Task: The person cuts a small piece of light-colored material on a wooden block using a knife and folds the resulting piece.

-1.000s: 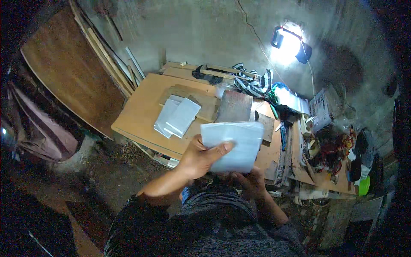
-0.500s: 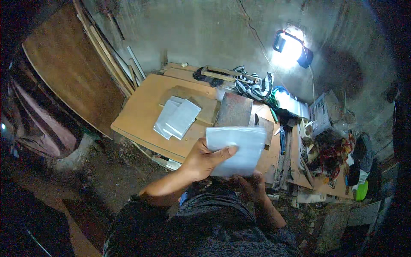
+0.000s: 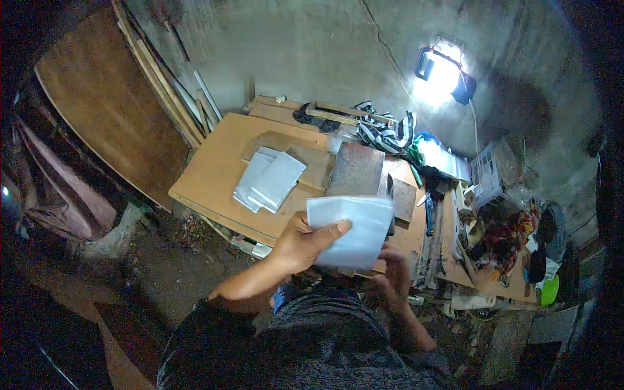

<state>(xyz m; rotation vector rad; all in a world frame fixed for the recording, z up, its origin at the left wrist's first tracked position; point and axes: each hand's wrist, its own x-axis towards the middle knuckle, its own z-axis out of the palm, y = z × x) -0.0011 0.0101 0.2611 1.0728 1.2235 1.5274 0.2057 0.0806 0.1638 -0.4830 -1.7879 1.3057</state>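
Observation:
A stack of clear, whitish plastic bags or sheets (image 3: 357, 237) is upheld in front of my body. My left hand (image 3: 304, 242) grips its left side, thumb flat on the face and the other fingers behind it. Just by the stack's lower right edge is my right hand (image 3: 392, 276), smeared by motion; whether it touches the stack I cannot make out. More of the same plastic pieces (image 3: 270, 179) lie overlapping on the wooden table (image 3: 211, 166), left of the held stack. Behind the stack a dark, flat rectangular block (image 3: 356, 168) rests on the tabletop.
A bright lamp (image 3: 439, 75) hangs on the grey wall. Black-and-white striped straps (image 3: 383, 138) and a wooden frame sit along the table's back. At right are blue-handled pliers or scissors (image 3: 429, 214), a white crate (image 3: 484, 172) and mixed clutter. A brown board (image 3: 110, 97) leans at left.
The held stack has shifted slightly left and down with my left hand. My right hand has moved a little, now showing apart from the stack's lower corner. The pieces on the table have stayed put.

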